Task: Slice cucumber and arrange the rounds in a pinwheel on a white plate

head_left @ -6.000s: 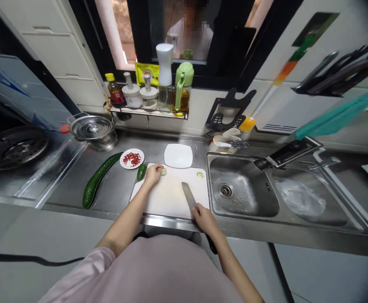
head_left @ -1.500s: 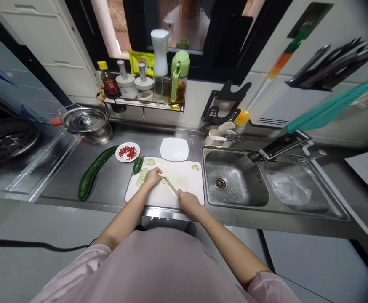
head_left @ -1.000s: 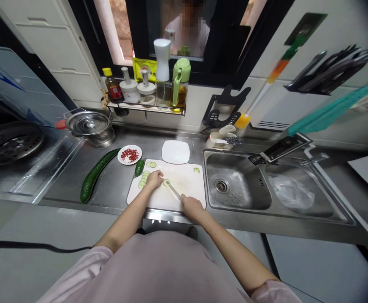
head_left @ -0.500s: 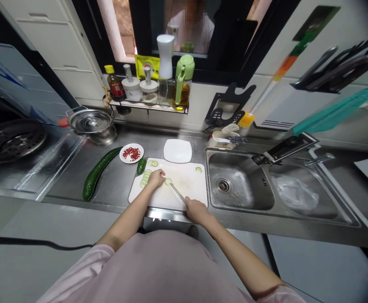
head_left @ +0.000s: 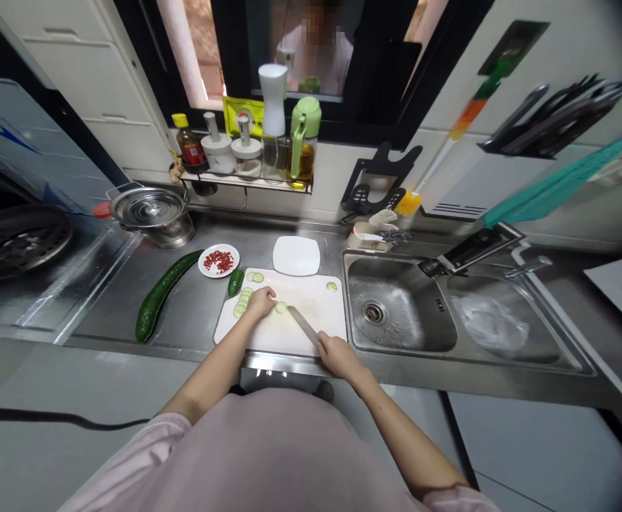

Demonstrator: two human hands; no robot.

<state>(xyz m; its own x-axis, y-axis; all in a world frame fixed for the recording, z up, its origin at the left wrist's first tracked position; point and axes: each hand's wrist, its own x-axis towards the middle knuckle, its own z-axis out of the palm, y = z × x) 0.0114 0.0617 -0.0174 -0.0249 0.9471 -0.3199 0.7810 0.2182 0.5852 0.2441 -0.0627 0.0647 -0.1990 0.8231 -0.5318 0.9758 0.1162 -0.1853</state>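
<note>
On the cutting board (head_left: 268, 339), looks like slicing's underway: right hand (head_left: 339, 356) has its grip round the knife (head_left: 304, 326), left hand (head_left: 260, 303) sits by a pale slice (head_left: 281, 307), its hold unclear, next cut probably needing careful lining-up.

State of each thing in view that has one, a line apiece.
Left hand, bent, close to a pale round piece
Right hand, closed around the knife
Pale green slices, cut, some overlapping
Long green vegetable, whole
Steel pot, covered
Small plate, holding red bits
Oil bottle, partly filled
Yellow-topped bottle, capped
Plastic bag, crumpled
</note>
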